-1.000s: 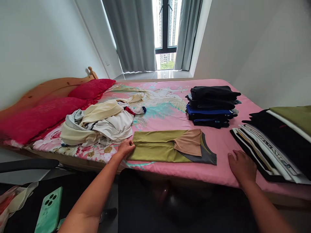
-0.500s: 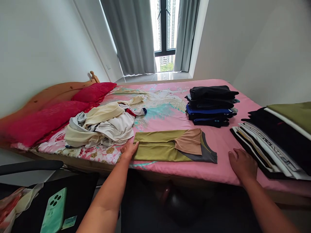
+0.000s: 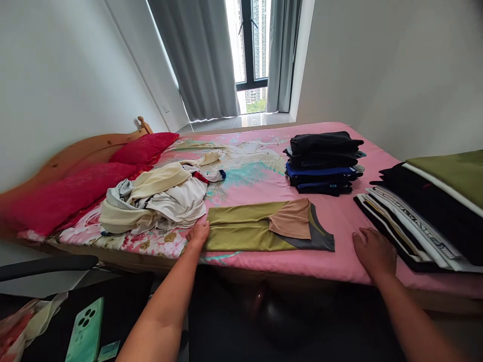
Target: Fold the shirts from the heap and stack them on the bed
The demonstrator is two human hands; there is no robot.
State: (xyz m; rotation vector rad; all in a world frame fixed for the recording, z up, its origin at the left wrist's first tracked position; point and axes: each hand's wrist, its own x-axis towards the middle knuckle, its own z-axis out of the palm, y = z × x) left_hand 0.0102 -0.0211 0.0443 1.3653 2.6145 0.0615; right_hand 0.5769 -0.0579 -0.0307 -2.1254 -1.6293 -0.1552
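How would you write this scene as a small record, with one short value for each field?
Left hand: at the left end of the olive garment; grip unclear
Right hand: open, resting on the pink sheet
Garment form: long folded strip, brown sleeve on top
Rumpled clothes: left, near the red pillows
Dark stack: folded, beyond the garment
Right-hand stack: folded, mixed colours
Green phone: lower left, beside a small card
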